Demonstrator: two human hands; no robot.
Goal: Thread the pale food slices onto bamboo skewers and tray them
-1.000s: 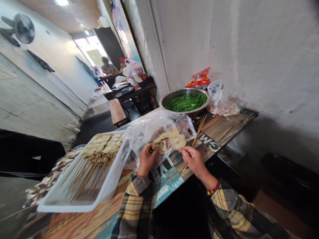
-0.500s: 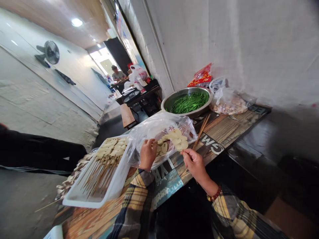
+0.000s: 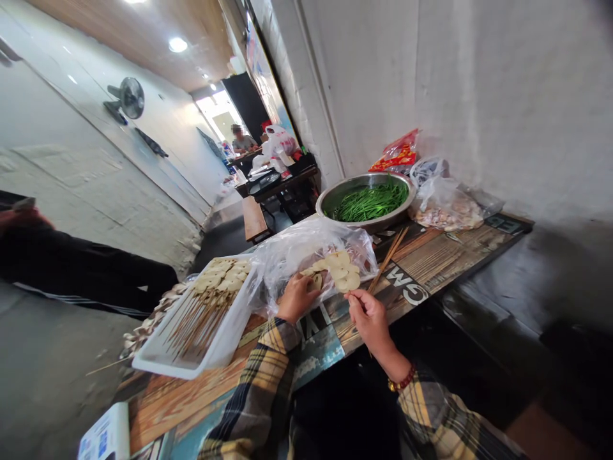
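My right hand [image 3: 371, 319] is closed, its fingertips pinching a skewer below a fan of pale round slices [image 3: 342, 271] that look like potato. My left hand [image 3: 297, 299] reaches over the open clear plastic bag [image 3: 278, 255]. Its thumb and fingers close around a loose pale slice [image 3: 315, 282] at the bag's mouth. To the left, a white tray [image 3: 143, 365] holds rows of finished skewers [image 3: 220, 281], slices toward the far end and bare sticks toward me. Several bare bamboo skewers [image 3: 390, 252] lie right of the bag.
A steel bowl of green chives [image 3: 371, 201] stands at the back, beside a tied plastic bag [image 3: 450, 207] and a red packet [image 3: 397, 150]. Pale strips [image 3: 153, 319] lie beyond the tray. A person in dark trousers [image 3: 86, 268] stands at left; another person [image 3: 243, 140] sits far back.
My left hand has moved right and closed in on the slices in the bag. My right hand keeps the skewer nearly in place. The view has shifted slightly left.
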